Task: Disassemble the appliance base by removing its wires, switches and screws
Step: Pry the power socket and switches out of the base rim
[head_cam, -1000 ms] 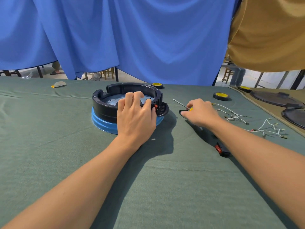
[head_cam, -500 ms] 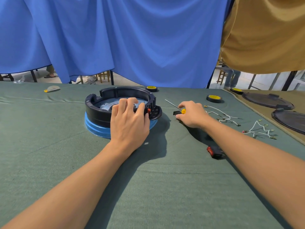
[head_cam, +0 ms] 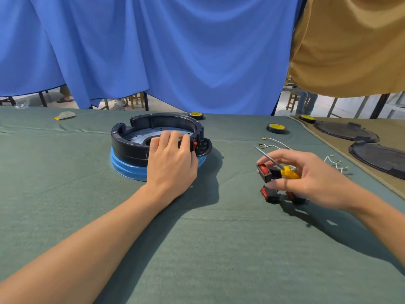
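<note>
The round black appliance base [head_cam: 131, 139] with a blue bottom ring stands on the green cloth at centre. My left hand [head_cam: 171, 159] grips its near rim, fingers curled over the edge beside a red part [head_cam: 194, 145] on the base's right side. My right hand [head_cam: 306, 174], lifted above the cloth to the right, holds a yellow-handled screwdriver [head_cam: 289, 172] and pinches a black switch with a red rocker [head_cam: 264, 171]. Two more red switches [head_cam: 269, 194] lie on the cloth just below that hand. White wires [head_cam: 276, 142] lie behind it.
Yellow-and-black tape rolls [head_cam: 276, 128] sit near the table's far edge. Two dark round lids [head_cam: 377, 156] lie on a tan cloth at the right. A small grey and yellow object [head_cam: 65, 115] lies at the far left. Blue and tan curtains hang behind.
My right hand has lifted off the cloth and come nearer, now carrying a red switch together with the screwdriver. My left hand stays on the base's rim.
</note>
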Available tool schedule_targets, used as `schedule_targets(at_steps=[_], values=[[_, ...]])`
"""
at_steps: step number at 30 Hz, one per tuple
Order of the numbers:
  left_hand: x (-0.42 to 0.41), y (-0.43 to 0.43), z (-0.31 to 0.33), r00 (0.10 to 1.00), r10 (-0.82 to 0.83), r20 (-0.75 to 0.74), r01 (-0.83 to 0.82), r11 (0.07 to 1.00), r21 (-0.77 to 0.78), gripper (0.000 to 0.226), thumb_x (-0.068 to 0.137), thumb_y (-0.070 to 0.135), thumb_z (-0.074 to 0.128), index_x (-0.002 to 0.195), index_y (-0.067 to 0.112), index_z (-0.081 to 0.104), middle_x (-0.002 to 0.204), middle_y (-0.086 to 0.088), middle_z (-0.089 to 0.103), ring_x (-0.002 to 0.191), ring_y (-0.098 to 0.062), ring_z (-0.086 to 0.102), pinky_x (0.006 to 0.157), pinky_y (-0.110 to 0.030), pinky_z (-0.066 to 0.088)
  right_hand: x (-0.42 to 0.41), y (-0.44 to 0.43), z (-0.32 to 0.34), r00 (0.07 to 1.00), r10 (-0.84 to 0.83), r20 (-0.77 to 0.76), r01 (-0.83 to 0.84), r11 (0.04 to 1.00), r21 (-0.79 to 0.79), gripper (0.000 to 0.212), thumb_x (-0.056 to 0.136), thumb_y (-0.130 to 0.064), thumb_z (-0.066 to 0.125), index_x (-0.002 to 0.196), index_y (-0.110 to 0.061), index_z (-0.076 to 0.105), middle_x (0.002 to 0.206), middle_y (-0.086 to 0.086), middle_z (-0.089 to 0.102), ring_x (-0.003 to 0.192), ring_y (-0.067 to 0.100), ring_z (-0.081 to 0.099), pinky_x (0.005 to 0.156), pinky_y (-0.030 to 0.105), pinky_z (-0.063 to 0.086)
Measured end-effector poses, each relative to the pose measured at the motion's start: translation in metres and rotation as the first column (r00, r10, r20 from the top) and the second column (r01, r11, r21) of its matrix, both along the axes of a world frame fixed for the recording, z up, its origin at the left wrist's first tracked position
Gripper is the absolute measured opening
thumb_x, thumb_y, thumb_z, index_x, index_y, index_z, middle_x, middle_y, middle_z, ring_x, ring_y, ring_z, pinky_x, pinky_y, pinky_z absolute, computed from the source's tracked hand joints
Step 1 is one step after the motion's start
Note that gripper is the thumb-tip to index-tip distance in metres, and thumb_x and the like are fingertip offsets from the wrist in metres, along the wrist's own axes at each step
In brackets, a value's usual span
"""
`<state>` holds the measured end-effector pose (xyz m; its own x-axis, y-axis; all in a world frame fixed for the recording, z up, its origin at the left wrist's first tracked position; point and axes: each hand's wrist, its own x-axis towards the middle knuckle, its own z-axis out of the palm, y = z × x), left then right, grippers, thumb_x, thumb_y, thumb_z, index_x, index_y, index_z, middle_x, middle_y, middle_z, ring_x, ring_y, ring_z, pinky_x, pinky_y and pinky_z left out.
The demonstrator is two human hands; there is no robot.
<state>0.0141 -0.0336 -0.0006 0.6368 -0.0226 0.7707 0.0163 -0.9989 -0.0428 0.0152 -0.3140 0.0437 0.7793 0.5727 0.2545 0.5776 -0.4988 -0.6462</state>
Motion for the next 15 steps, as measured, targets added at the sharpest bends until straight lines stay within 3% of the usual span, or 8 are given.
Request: schedule_targets(at_steps=[3, 5, 9, 11, 15], values=[[-0.002, 0.000, -0.001, 1.000, -0.005, -0.008, 0.006, 1.000, 0.006, 0.029, 0.086, 0.025, 0.058, 0.104, 0.002, 0.062, 0.103, -0.013, 0.061, 0.098, -0.034, 0.052, 0.082, -0.044, 0.039, -0.005, -0.003, -0.003, 1.000, 0.020, -0.014, -0.019, 1.000, 0.015, 0.042, 0.078, -0.017, 0.081, 0.106, -0.045, 0.066, 0.108, -0.020, 0.068, 0.105, 0.002, 0.062, 0.087, 0.021, 0.049], [-0.003, 0.001, -0.001, 1.000, -0.008, -0.013, 0.008, 1.000, 0.001, 0.030, 0.086, 0.024, 0.059, 0.106, 0.002, 0.062, 0.105, -0.014, 0.061, 0.099, -0.034, 0.052, 0.083, -0.044, 0.038, -0.007, -0.001, -0.004, 0.999, 0.045, -0.020, -0.044, 0.999, 0.014, 0.040, 0.078, -0.016, 0.081, 0.103, -0.043, 0.066, 0.104, -0.020, 0.067, 0.096, 0.007, 0.064, 0.082, 0.025, 0.053], [-0.006, 0.002, 0.000, 0.999, -0.010, -0.034, 0.009, 1.000, -0.005, 0.032, 0.087, 0.024, 0.059, 0.111, 0.002, 0.061, 0.108, -0.014, 0.061, 0.102, -0.034, 0.051, 0.084, -0.044, 0.038, -0.011, -0.001, -0.002, 0.995, 0.080, -0.065, -0.083, 0.996, -0.044, 0.035, 0.070, -0.032, 0.086, 0.095, -0.040, 0.063, 0.093, -0.018, 0.066, 0.084, 0.009, 0.062, 0.069, 0.015, 0.049], [-0.006, 0.002, 0.000, 0.999, -0.012, -0.036, 0.012, 1.000, -0.005, 0.033, 0.087, 0.024, 0.059, 0.112, 0.003, 0.061, 0.108, -0.014, 0.061, 0.102, -0.034, 0.051, 0.085, -0.045, 0.039, -0.013, -0.004, 0.000, 0.993, 0.083, -0.084, -0.093, 0.988, -0.124, 0.035, 0.067, -0.038, 0.085, 0.091, -0.036, 0.059, 0.089, -0.017, 0.065, 0.078, 0.009, 0.061, 0.066, 0.017, 0.049], [-0.005, 0.002, -0.001, 0.999, -0.004, -0.044, 0.005, 1.000, 0.002, 0.031, 0.087, 0.025, 0.058, 0.109, 0.003, 0.061, 0.107, -0.013, 0.060, 0.101, -0.034, 0.051, 0.085, -0.043, 0.036, -0.015, -0.009, 0.005, 0.996, 0.081, -0.040, -0.088, 0.974, -0.208, 0.032, 0.078, -0.019, 0.081, 0.084, -0.033, 0.054, 0.081, -0.019, 0.063, 0.070, 0.001, 0.057, 0.063, 0.011, 0.045]])
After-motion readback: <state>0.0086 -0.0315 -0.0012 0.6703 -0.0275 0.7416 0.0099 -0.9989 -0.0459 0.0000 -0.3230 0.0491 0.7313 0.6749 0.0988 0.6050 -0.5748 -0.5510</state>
